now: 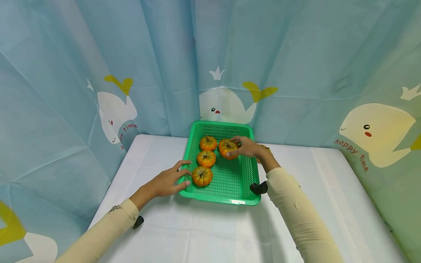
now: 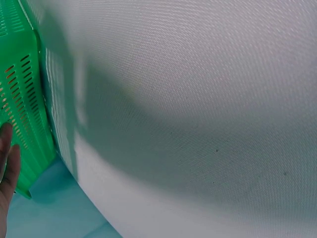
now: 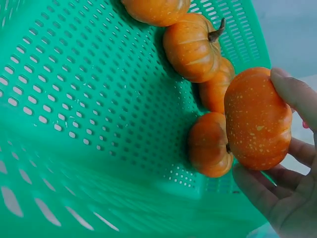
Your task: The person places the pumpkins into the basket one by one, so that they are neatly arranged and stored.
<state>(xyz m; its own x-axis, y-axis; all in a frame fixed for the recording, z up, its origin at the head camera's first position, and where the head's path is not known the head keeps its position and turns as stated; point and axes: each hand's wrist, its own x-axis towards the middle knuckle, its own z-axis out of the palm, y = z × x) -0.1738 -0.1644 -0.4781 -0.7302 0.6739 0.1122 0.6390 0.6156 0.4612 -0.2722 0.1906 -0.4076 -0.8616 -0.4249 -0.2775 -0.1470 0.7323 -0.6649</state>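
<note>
My right hand (image 1: 246,147) holds a small orange pumpkin (image 3: 257,119) over the back right part of a green plastic basket (image 1: 227,200). In the right wrist view the thumb and fingers are on opposite sides of it. Another pumpkin (image 3: 209,145) lies in the basket just beside the held one. Along the basket's left side sits a row of three more pumpkins, near (image 1: 202,176), middle (image 1: 206,159) and far (image 1: 208,143). At the left rim, my left hand (image 1: 169,180) has its fingers spread and slightly bent; whether they touch the rim is unclear.
One more pumpkin (image 1: 265,149) stands outside the basket on the right, mostly hidden by my right wrist. A white cloth (image 1: 158,233) covers the table. Behind it and along both sides hangs a blue curtain (image 1: 164,73) printed with whales.
</note>
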